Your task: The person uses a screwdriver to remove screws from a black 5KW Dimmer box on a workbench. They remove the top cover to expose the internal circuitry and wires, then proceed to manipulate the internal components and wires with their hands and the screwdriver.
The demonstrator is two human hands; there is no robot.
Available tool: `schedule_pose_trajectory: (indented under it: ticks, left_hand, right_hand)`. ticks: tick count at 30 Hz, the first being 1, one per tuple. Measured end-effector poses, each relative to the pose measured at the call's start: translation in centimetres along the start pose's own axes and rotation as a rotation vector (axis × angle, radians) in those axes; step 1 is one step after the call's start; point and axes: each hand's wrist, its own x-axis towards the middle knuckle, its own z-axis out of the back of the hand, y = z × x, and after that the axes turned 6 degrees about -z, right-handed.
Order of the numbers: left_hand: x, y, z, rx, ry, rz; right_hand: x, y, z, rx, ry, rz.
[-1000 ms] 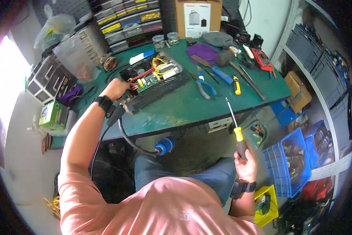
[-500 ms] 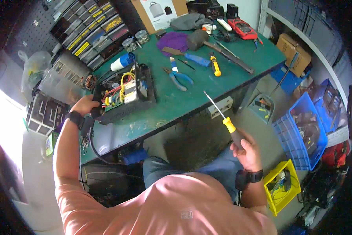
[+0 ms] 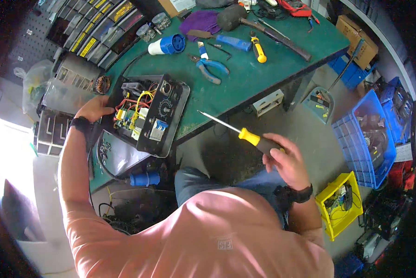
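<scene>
My left hand [image 3: 95, 109] grips the left end of an opened electrical unit [image 3: 167, 132] in a black metal case. Its circuit board [image 3: 127, 119] and red and yellow wires are exposed, and a dial and a blue switch show on its panel. In my right hand [image 3: 289, 164] is a screwdriver [image 3: 249, 135] with a yellow and black handle. Its shaft points left toward the unit, and the tip is apart from it, in front of the table edge. Beyond the unit lie blue-handled pliers [image 3: 211, 70] and a blue and white plug connector [image 3: 167, 45].
On the green table [image 3: 226, 104] lie a mallet [image 3: 272, 31], a yellow-handled tool [image 3: 258, 50] and a purple cloth [image 3: 199, 24]. Parts drawers [image 3: 96, 30] stand at the back left. Blue [image 3: 363, 139] and yellow [image 3: 340, 206] crates sit on the floor at the right.
The unit has turned under my left hand, so its panel with dial and switch now faces up into view. The screwdriver has moved left, its shaft tilted flatter.
</scene>
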Motion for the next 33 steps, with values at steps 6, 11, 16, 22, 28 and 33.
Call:
schedule_pose_trajectory:
  ticks: [6,11,16,22,28,33]
  left_hand:
    - [-0.2,-4.3,0.1,0.202,-0.011,0.125]
    - [-0.7,-3.4,-0.3,0.345,-0.206,0.033]
    - [-0.1,-9.1,-1.0,0.14,-0.593,-0.143]
    - [-4.0,-18.5,-7.4,0.09,-0.428,-0.339]
    - [-6.1,-20.3,-11.1,0.256,-0.52,-0.302]
    - [-5.6,-20.6,-11.7,0.218,-0.571,-0.234]
  right_hand:
    - [1.4,1.5,-2.6,-0.132,-0.06,0.086]
    - [3.5,2.6,-4.0,-0.231,-0.097,0.215]
    - [4.8,3.5,-5.6,-0.337,-0.151,0.307]
    - [5.7,3.5,-5.7,-0.311,-0.162,0.299]
    - [6.5,3.5,-5.7,-0.325,-0.132,0.321]
    - [6.5,3.8,-6.0,-0.359,-0.14,0.313]
